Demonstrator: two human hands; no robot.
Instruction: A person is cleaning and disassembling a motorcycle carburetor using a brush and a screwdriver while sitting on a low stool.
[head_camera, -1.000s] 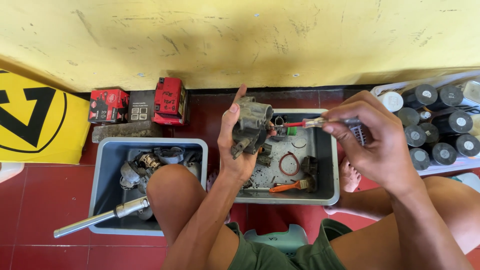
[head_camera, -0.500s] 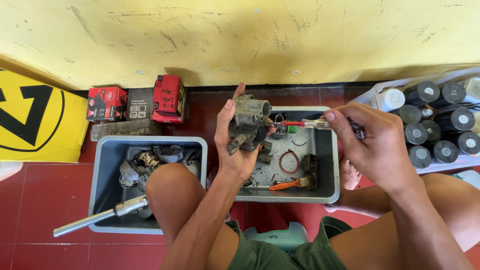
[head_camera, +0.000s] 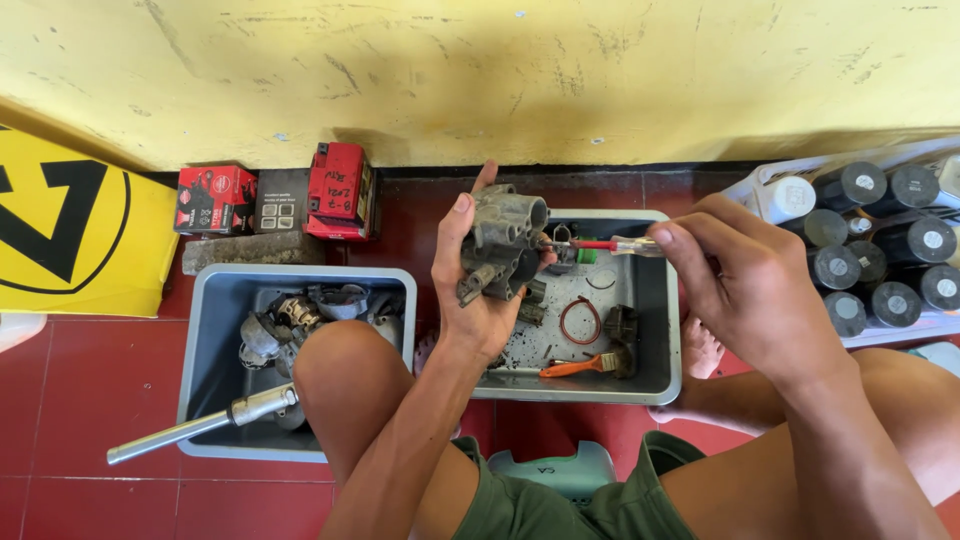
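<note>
We see the left hand (head_camera: 478, 290) clenched around a grimy grey cast-metal carburetor body (head_camera: 503, 243), lifted above the left edge of a grey plastic tray (head_camera: 655, 345). The right hand (head_camera: 752, 290) grasps a red-shafted screwdriver with a clear handle (head_camera: 608, 245), its tip touching the carburetor's side. In that tray lie 1 reddish rubber ring (head_camera: 581, 320) and 1 orange-handled brush (head_camera: 585, 365). A second blue-grey bin (head_camera: 215, 345) of metal parts sits beside the left knee.
</note>
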